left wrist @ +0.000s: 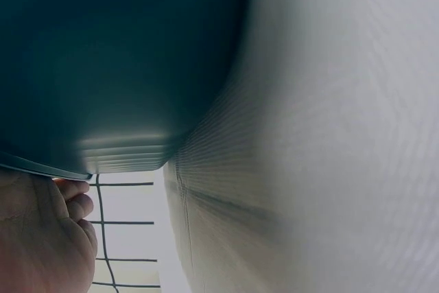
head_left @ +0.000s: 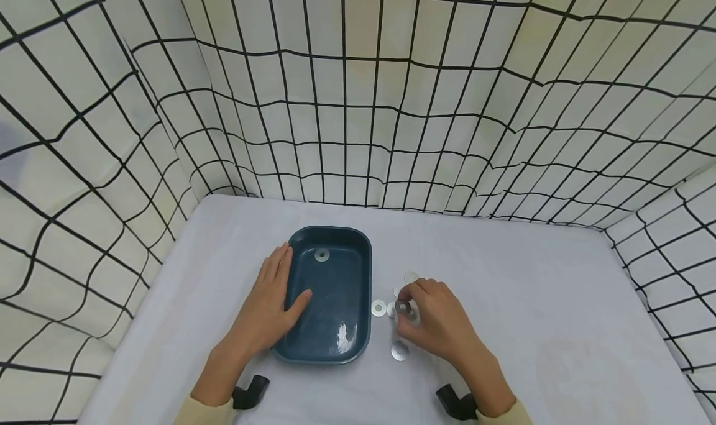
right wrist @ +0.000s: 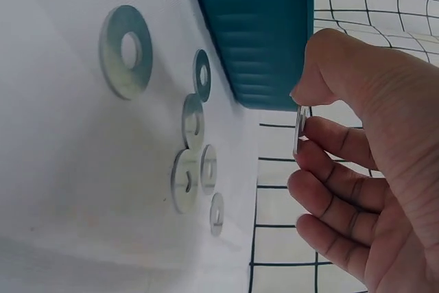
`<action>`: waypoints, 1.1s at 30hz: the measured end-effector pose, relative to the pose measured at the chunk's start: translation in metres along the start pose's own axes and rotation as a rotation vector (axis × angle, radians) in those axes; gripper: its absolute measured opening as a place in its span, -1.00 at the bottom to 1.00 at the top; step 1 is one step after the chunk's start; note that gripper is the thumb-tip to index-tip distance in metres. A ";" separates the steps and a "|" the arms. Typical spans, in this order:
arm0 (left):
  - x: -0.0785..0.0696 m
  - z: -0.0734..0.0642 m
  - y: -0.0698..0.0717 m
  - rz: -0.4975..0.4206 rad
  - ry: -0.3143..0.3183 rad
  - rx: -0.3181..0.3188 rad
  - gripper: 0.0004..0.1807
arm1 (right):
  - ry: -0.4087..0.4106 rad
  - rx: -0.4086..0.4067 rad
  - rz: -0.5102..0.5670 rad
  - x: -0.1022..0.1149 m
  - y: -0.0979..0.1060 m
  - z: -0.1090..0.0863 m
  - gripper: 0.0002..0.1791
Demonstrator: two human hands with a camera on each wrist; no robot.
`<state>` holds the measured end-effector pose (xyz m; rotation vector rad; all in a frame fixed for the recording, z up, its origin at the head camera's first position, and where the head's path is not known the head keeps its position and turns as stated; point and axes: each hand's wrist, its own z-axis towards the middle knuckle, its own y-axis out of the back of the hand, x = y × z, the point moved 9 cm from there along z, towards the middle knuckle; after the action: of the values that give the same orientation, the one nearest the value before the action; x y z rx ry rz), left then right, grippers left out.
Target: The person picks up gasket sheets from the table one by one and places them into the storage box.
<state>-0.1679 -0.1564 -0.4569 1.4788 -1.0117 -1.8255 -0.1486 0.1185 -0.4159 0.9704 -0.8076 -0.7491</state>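
Observation:
A dark blue tray (head_left: 335, 301) stands on the white-covered table, one metal washer (head_left: 321, 255) lying inside near its far end. My left hand (head_left: 268, 304) rests on the tray's left rim, fingers straight along it and the thumb reaching over the inside. Right of the tray, my right hand (head_left: 439, 319) pinches a washer (right wrist: 300, 130) between thumb and fingertips, above the table. Several more flat washers lie loose below that hand, among them a large near one (right wrist: 126, 53) and a smaller one (right wrist: 202, 75) close to the tray's side.
A black wire grid (head_left: 347, 102) walls in the table (head_left: 559, 301) at the back and both sides. A black fitting (head_left: 252, 393) shows at the left wrist, another (head_left: 455, 402) at the right wrist.

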 end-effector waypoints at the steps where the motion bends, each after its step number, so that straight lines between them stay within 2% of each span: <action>1: 0.000 0.000 0.000 0.001 -0.002 -0.004 0.02 | 0.004 0.002 -0.002 0.001 0.000 0.002 -0.71; 6: 0.000 -0.001 0.001 0.001 -0.008 -0.021 0.02 | 0.025 0.019 -0.026 0.007 0.001 0.010 -0.73; 16: 0.003 0.000 -0.002 -0.001 0.016 0.006 0.03 | 0.069 0.041 0.010 0.015 0.001 0.017 -0.76; 26: -0.001 -0.002 0.000 -0.005 -0.011 -0.025 0.01 | 0.100 0.064 0.018 0.028 0.000 0.031 -0.78; 33: 0.001 -0.001 0.000 -0.011 -0.006 -0.001 0.02 | 0.116 0.079 0.030 0.037 -0.002 0.043 -0.79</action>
<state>-0.1674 -0.1571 -0.4570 1.4821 -1.0073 -1.8396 -0.1669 0.0691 -0.3940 1.0607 -0.7531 -0.6325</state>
